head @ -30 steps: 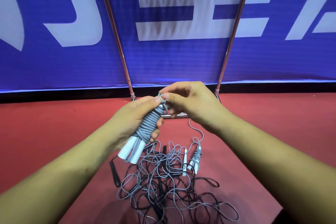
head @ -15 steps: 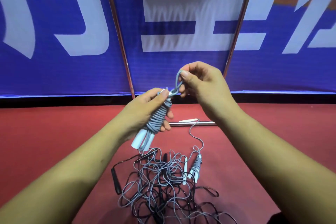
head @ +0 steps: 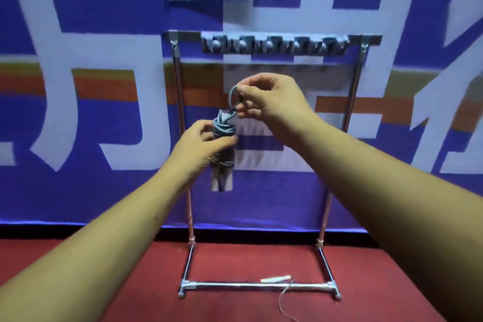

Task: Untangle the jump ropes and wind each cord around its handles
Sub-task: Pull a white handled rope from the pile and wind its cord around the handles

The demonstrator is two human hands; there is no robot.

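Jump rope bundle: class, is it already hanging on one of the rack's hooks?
No, the left hand holds the bundle and the right hand pinches its loop, both below the hooks.

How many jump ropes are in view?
2. One grey rope, wound around its handles, is held by the left hand and right hand before the rack. A second rope lies loose on the floor at the rack's base. More may be out of frame.

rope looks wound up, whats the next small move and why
Probably lift the loop onto one of the hooks on the rack. The cord looks fully wound round the handles in the left hand, the right hand pinches that loop, and the hooks sit just above.
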